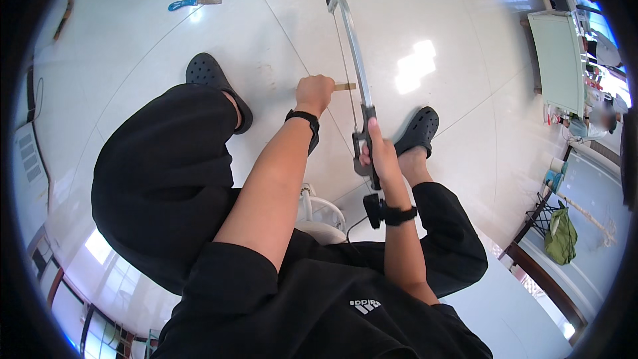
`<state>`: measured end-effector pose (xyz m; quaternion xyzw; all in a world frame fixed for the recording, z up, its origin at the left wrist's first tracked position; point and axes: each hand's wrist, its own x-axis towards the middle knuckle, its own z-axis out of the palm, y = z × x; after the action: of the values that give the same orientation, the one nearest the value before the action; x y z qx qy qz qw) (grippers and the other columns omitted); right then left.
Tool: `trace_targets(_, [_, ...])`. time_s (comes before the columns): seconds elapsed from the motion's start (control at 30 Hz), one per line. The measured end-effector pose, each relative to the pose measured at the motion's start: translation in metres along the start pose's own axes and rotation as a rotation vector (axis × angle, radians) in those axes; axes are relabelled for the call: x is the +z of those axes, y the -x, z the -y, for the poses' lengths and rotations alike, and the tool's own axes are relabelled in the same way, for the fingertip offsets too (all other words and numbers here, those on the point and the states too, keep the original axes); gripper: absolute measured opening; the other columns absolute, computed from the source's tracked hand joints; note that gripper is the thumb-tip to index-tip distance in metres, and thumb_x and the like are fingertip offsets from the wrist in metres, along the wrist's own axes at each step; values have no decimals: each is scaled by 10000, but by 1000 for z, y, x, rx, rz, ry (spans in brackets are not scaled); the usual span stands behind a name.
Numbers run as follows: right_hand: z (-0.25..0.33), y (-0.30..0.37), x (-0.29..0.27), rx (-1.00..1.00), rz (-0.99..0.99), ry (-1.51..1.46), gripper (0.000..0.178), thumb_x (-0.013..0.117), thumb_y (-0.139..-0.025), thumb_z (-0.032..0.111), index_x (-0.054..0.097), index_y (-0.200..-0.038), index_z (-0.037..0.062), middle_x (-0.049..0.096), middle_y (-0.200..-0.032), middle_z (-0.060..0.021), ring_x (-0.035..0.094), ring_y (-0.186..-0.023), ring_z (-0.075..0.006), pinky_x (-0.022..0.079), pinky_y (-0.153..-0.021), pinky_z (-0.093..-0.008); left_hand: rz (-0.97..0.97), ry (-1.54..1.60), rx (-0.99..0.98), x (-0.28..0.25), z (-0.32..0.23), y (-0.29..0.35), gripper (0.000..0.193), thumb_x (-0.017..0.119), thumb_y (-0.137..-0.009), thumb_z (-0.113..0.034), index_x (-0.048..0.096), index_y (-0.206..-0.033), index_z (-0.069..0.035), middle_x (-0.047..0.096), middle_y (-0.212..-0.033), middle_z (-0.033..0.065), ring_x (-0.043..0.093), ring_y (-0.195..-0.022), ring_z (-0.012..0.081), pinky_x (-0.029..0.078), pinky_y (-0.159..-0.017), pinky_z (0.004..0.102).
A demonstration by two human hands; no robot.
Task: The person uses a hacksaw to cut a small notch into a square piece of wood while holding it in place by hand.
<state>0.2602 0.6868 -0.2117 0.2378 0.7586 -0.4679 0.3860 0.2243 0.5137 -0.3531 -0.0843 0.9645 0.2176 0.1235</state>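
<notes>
My left hand [314, 92] is closed in a fist around a short, thin wooden strip [345, 86], whose end sticks out to the right, low over the tiled floor. In my right hand [383, 158] is the dark handle of a hacksaw [357, 50] with a silver bowed frame. The saw points away from me, its thin blade on the left side of the frame. That blade crosses the strip's protruding end just right of my left fist; whether it touches the wood cannot be made out.
A putty knife [197, 0] with a blue handle lies on the floor at the far left, and a brown stick [64, 18] lies beyond it. My dark clogs [219, 90] flank the work. At right are a pale cabinet [558, 60], a person and a green bag [560, 236].
</notes>
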Motion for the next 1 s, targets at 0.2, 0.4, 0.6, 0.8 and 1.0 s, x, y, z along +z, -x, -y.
trace_targets(0.2, [22,-18,7,-15,25,-41,626,489,-869,648,461,-585,92,415,-521,-2,433,-473,-122,378,-492,-261,69,-51,-7,-12,-8,0,148,557,-788,-110,705,-776,-102,695,-808,122,686,-768,296,545,-671,394])
trace_targets(0.4, [-16,18,-7,0,-24,102,746,461,-825,726,507,-506,53,470,-457,-38,478,-424,-142,380,-430,-270,116,-56,-49,-16,-3,-8,161,553,-803,-104,714,-812,-101,702,-855,121,689,-816,289,549,-700,383])
trace_targets(0.6, [-54,77,-25,58,-9,88,737,469,-828,719,537,-548,40,504,-492,-52,524,-468,-152,417,-473,-274,-72,2,22,-8,10,-15,174,558,-812,-197,703,-750,-124,684,-779,125,679,-753,311,542,-663,421])
trace_targets(0.8, [-76,90,-42,40,-49,174,736,461,-827,725,542,-565,42,518,-535,-54,535,-528,-155,445,-548,-282,-68,36,32,13,-9,-23,254,607,-765,-313,690,-675,-90,667,-730,166,663,-694,331,521,-609,456])
trace_targets(1.0, [-69,97,-44,63,8,137,823,426,-767,808,553,-521,32,537,-517,-61,551,-499,-193,448,-525,-312,-61,-43,-10,-24,-22,-8,147,757,-682,-218,714,-697,-78,675,-690,130,664,-649,280,541,-593,388])
